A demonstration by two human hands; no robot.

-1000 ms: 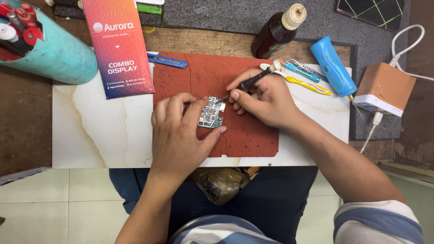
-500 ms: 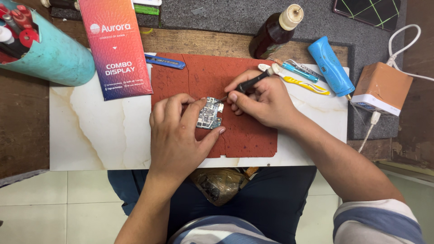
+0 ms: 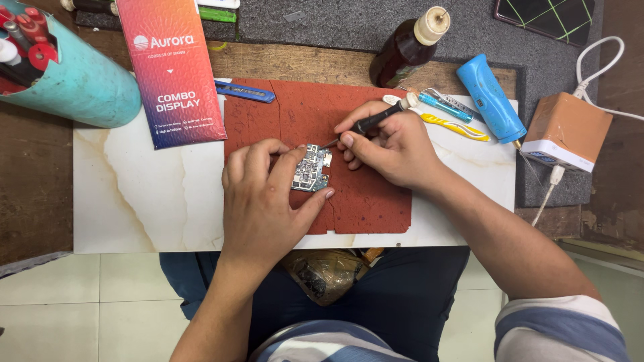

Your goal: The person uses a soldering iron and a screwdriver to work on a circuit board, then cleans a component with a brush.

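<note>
Mid-job: left hand (image 3: 265, 194) pinning small blue-green circuit board (image 3: 310, 169) on red rubber mat (image 3: 362, 194); right hand (image 3: 389, 144) gripping thin black-handled probe (image 3: 367, 123), tip at board's top edge. Board not yet released.

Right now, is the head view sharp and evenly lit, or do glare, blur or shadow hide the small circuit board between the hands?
Head view: sharp and evenly lit, without motion blur; the small blue-green circuit board reads clearly on the red rubber mat. Soft shadows sit under the left hand and right hand. The white marble slab shows only mild sheen.
</note>
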